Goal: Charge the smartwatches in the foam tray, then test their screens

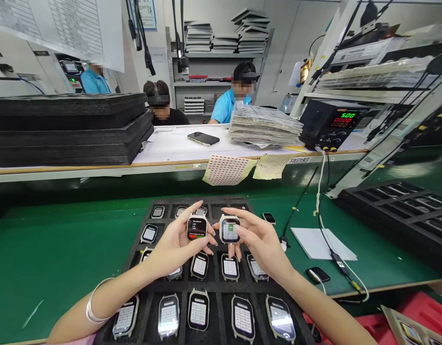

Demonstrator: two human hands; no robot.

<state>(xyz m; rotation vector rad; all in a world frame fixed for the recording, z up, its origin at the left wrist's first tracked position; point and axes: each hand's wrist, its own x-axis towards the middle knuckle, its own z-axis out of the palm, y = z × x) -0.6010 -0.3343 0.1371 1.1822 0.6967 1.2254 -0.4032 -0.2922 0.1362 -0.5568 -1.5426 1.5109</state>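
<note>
My left hand (174,244) pinches a small smartwatch body (197,227) whose lit screen shows red and green bars. My right hand (258,239) holds a second smartwatch body (229,230) with a lit grid of keys on its screen. Both are held up side by side, a little above a black foam tray (215,286) on the green bench. Several more watch bodies (198,310) lie in the tray's pockets with their screens lit. A bracelet (93,302) circles my left wrist.
A white paper pad (321,243), a small black device (317,274) and a white cable (319,191) lie right of the tray. Another black tray (403,211) stands at far right. Stacked black foam trays (70,127), a phone (203,138), bagged parts (266,125) and a power supply (332,125) sit on the raised shelf. Other people work behind.
</note>
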